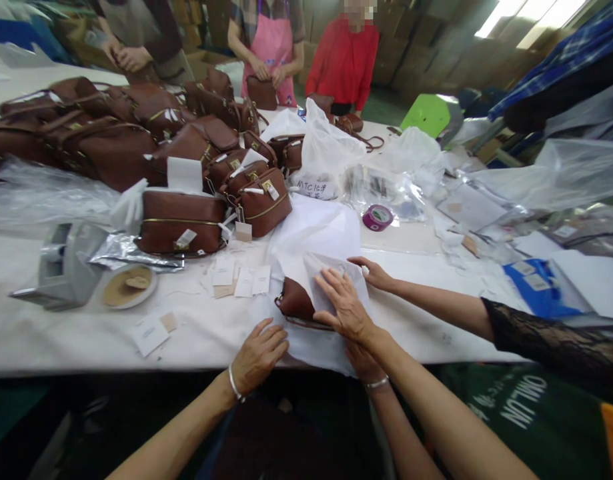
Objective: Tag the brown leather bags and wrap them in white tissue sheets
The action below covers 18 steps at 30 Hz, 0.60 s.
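Observation:
A small brown leather bag point(293, 301) lies at the near table edge, half inside a white cloth dust bag point(316, 233). My left hand point(259, 353), a bangle on its wrist, rests palm down with curled fingers on the cloth's near left edge, beside the brown bag. My right hand point(362, 363) grips the cloth's near edge and is mostly covered by a co-worker's hand point(343, 303) pressing flat on the cloth. The co-worker's other hand point(373, 273), on a lace-sleeved arm from the right, touches the cloth's far side.
Several brown bags point(181, 220) are piled at the left and back. Paper tags point(236, 277), a tape dispenser point(61, 263), a purple tape roll point(377, 217) and plastic bags point(326, 157) lie on the white table point(86, 333). Three people stand at the far side.

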Each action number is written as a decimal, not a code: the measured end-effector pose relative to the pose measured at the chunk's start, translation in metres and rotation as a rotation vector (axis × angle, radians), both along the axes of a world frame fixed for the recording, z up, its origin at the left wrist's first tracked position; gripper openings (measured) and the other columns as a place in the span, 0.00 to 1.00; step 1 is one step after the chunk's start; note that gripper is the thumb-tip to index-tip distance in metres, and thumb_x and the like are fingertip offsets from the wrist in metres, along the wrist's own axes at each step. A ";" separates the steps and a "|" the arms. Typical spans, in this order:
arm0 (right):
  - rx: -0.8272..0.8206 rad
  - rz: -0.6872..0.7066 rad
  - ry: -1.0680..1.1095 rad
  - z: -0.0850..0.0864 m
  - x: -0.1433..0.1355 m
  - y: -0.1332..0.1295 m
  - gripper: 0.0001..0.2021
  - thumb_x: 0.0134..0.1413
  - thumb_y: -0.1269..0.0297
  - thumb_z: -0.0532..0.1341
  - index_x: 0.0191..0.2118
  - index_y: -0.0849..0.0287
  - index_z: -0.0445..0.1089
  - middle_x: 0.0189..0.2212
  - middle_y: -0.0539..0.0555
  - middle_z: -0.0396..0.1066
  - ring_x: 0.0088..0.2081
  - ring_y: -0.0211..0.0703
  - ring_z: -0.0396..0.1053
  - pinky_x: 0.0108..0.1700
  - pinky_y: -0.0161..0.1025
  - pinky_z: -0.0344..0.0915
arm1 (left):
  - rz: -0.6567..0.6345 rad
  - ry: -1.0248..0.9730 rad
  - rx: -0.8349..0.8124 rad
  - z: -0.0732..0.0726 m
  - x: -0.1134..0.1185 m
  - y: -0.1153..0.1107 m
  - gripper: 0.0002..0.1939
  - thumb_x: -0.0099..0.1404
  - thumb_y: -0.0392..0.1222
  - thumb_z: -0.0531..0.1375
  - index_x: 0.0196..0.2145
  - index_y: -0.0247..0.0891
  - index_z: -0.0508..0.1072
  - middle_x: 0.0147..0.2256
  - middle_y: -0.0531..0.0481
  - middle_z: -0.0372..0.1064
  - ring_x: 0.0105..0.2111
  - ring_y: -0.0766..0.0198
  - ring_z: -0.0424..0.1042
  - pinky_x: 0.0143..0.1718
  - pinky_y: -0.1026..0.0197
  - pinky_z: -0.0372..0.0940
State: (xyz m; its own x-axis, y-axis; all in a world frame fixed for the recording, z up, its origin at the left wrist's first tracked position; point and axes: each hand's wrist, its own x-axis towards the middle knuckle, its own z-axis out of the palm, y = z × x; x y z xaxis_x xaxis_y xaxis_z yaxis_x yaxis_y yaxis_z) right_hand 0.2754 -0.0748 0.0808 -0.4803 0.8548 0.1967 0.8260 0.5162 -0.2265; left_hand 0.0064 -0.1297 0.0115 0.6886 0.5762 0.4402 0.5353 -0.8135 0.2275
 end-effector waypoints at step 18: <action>0.125 -0.027 -0.151 -0.025 -0.022 -0.004 0.27 0.46 0.63 0.68 0.54 0.57 0.65 0.66 0.63 0.52 0.68 0.61 0.41 0.66 0.66 0.36 | 0.011 -0.039 -0.067 -0.016 0.002 -0.008 0.11 0.72 0.34 0.49 0.41 0.38 0.71 0.40 0.48 0.72 0.45 0.62 0.68 0.55 0.53 0.59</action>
